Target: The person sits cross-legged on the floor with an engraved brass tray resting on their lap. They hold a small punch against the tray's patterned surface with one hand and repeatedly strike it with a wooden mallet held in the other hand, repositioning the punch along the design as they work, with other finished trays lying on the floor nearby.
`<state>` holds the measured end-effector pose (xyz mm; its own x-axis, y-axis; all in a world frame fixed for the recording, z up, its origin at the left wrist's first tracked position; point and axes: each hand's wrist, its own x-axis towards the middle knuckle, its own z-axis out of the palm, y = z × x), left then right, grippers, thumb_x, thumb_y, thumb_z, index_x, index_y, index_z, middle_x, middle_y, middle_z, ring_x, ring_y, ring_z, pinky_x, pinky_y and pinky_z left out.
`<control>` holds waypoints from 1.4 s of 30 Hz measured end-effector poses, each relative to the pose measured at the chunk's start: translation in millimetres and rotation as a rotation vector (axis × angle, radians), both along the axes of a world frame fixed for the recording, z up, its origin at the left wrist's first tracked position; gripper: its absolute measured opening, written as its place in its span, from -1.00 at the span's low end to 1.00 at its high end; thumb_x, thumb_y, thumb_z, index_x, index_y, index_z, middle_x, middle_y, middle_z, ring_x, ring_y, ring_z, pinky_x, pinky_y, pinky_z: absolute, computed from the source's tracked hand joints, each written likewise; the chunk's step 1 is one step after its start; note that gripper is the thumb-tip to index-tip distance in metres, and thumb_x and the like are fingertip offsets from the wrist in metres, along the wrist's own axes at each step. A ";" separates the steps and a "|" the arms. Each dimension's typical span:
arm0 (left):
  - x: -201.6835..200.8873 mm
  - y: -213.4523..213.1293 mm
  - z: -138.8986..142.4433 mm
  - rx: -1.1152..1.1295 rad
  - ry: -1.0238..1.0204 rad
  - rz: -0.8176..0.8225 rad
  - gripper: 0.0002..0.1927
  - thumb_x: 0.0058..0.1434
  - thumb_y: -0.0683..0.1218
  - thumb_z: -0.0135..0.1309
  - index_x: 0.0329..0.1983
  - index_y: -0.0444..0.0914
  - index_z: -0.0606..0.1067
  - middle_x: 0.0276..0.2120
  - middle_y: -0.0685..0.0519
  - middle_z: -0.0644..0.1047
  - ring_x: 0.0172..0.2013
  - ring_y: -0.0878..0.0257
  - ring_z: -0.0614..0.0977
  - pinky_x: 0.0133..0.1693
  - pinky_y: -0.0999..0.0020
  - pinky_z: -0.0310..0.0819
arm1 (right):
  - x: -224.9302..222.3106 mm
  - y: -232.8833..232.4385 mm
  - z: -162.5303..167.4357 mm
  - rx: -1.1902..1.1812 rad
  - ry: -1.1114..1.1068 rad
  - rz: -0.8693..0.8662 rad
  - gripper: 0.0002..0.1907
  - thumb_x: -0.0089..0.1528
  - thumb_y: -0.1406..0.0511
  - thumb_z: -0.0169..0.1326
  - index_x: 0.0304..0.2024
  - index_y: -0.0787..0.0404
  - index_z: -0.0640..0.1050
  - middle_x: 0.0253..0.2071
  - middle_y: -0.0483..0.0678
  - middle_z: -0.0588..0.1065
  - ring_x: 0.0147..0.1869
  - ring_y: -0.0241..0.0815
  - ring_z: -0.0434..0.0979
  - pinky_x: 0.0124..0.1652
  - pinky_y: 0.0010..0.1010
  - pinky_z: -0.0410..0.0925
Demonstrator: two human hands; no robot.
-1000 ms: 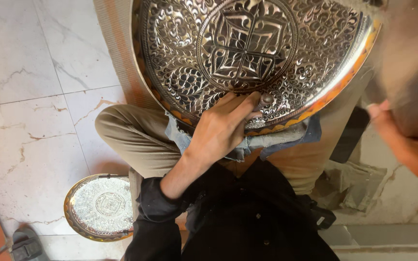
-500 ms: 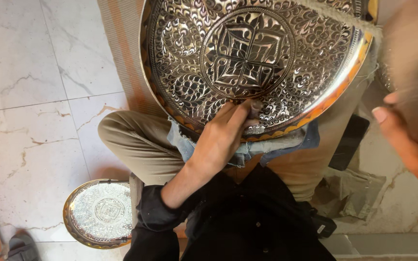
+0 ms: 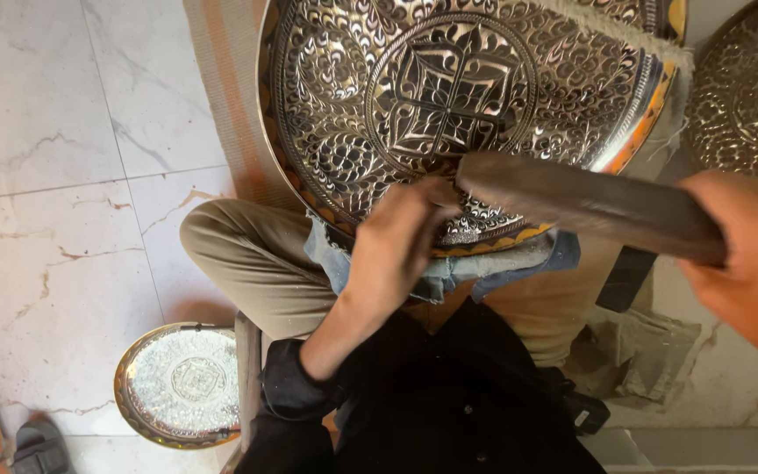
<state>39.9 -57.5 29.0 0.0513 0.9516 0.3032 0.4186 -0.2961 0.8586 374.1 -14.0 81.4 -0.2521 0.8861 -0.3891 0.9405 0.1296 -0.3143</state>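
Large round metal tray (image 3: 475,114), silver-toned, densely chased with floral scrollwork and a central medallion, brass-coloured rim; it lies tilted across the person's lap on a folded denim cloth (image 3: 449,268). Step in hand appears to be chasing: hammer (image 3: 589,206), dark and blurred, poised over the tray's lower edge. Right hand (image 3: 747,263) is wrapped around its handle. Left hand (image 3: 401,237) presses on the tray near the rim, fingers curled; whether it pinches a small punch cannot be told. Next blow likely needs the left hand steady and the strike square. Smaller engraved plate (image 3: 177,386) rests on the marble floor (image 3: 54,175).
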 end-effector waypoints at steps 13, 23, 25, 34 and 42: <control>7.7 -12.0 1.3 -0.057 0.173 0.119 -0.61 0.30 -0.31 0.22 0.16 -0.29 0.42 -0.13 -0.09 0.59 -0.17 -0.01 0.65 -0.16 0.17 0.56 | -21.3 21.3 4.8 0.251 0.374 -0.023 -0.68 0.33 0.38 0.25 0.06 0.31 0.44 -0.17 0.02 0.51 -0.18 -0.23 0.57 -0.18 -0.41 0.42; 11.5 -9.3 0.6 -0.015 0.162 0.101 -0.60 0.29 -0.38 0.12 0.17 -0.33 0.38 -0.10 -0.09 0.57 -0.13 0.00 0.63 -0.14 0.14 0.59 | -50.6 35.1 35.0 0.096 0.143 -0.078 -0.66 0.19 0.38 0.30 -0.02 0.32 0.52 -0.43 0.04 0.46 -0.42 -0.15 0.49 -0.40 -0.30 0.35; 9.1 -8.3 -0.2 -0.071 0.177 0.079 -0.56 0.26 -0.40 0.11 0.20 -0.36 0.39 -0.16 -0.12 0.55 -0.16 -0.04 0.61 -0.18 0.13 0.57 | -49.5 36.1 33.5 0.045 0.008 -0.035 -0.71 0.20 0.39 0.31 -0.04 0.27 0.57 -0.44 0.02 0.46 -0.43 -0.16 0.48 -0.41 -0.31 0.35; 9.4 -11.7 -10.8 -0.012 0.173 0.082 -0.63 0.32 -0.33 0.18 0.15 -0.33 0.39 -0.22 -0.07 0.56 -0.20 0.05 0.62 -0.22 0.16 0.55 | -26.7 34.0 16.7 0.063 0.114 0.080 -0.67 0.16 0.34 0.32 -0.04 0.19 0.55 -0.35 -0.04 0.50 -0.33 -0.17 0.57 -0.36 -0.31 0.39; 8.3 -12.5 -17.5 -0.007 0.210 0.073 -0.67 0.31 -0.32 0.17 0.10 -0.33 0.41 -0.25 -0.06 0.56 -0.24 0.09 0.62 -0.23 0.19 0.58 | -13.7 35.3 17.3 0.113 -0.078 0.275 -0.73 0.10 0.42 0.28 -0.16 0.20 0.54 -0.42 -0.03 0.45 -0.37 -0.16 0.56 -0.34 -0.31 0.35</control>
<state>48.2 -70.0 11.5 0.0440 0.9570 0.2868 0.6085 -0.2533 0.7520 360.4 21.3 98.7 -0.4621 0.8274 -0.3192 0.8858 0.4129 -0.2119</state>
